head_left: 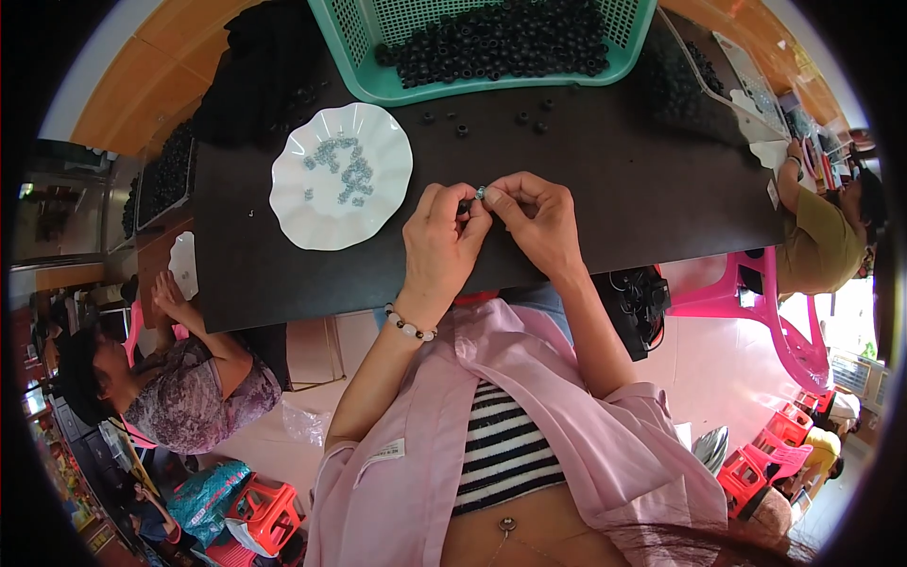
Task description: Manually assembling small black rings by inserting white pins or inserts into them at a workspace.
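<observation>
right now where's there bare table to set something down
Bare table lies right of the right hand, and between the white plate and the near edge. Crowded: the far side, with the green basket and loose black beads in front of it.

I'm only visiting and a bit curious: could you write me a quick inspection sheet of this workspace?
Surface: dark brown table.
Job's things: green basket of black beads; scalloped white plate bearing translucent pieces.
Clutter: loose beads near the basket; dark heap at far left, kind unclear.
Grips: left grip holds one black bead; right grip pinches one translucent piece at its fingertips.
Cables: dark loops beside the right forearm; cannot tell whether cables.
Surroundings: one co-worker at left, another at right; pink chair; red stool.
</observation>
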`<state>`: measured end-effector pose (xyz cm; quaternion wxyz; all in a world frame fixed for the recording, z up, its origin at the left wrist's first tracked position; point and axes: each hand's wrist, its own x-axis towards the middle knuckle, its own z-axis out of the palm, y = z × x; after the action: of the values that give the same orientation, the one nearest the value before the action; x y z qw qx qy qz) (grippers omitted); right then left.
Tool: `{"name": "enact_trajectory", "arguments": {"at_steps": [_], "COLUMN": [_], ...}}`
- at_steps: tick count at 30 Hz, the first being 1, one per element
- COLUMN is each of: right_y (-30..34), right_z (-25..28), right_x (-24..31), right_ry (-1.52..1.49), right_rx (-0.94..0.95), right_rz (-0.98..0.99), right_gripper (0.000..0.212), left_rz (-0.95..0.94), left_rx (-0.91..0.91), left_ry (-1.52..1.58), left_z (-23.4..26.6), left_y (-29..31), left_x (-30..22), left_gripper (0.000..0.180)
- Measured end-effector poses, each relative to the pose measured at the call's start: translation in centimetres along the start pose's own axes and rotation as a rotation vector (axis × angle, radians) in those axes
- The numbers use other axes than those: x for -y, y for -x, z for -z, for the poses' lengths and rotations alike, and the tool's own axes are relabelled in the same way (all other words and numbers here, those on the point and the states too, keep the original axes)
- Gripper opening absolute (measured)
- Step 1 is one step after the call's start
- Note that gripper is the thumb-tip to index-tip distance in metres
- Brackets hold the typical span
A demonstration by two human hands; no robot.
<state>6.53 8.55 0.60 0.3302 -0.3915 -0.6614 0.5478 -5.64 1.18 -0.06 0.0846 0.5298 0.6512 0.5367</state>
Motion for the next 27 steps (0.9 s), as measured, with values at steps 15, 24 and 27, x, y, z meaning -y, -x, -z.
{"name": "enact_trajectory", "arguments": {"at_steps": [15,24,27], "right_y": [0.2,0.6,0.6], "right_z": [0.6,0.6,0.6], "right_x": [0.3,-0.1,0.1], "right_ry": [-0.044,-0.082,-0.078], "right_rx": [0.097,0.066,0.074], "right_rz": [0.016,0.059,0.053], "right_gripper": [0.014,0.011,0.011], "left_rz": [-0.058,0.235,0.204], "left_rx": [0.005,-0.004,-0.009], "left_ry": [-0.022,0.171,0.125], "left_z": [0.0,0.1,0.0], "left_y": [0.3,0.4,0.4], "left_x": [-0.2,-1.0,-1.0], "left_gripper": [0.018,0.012,0.013]}}
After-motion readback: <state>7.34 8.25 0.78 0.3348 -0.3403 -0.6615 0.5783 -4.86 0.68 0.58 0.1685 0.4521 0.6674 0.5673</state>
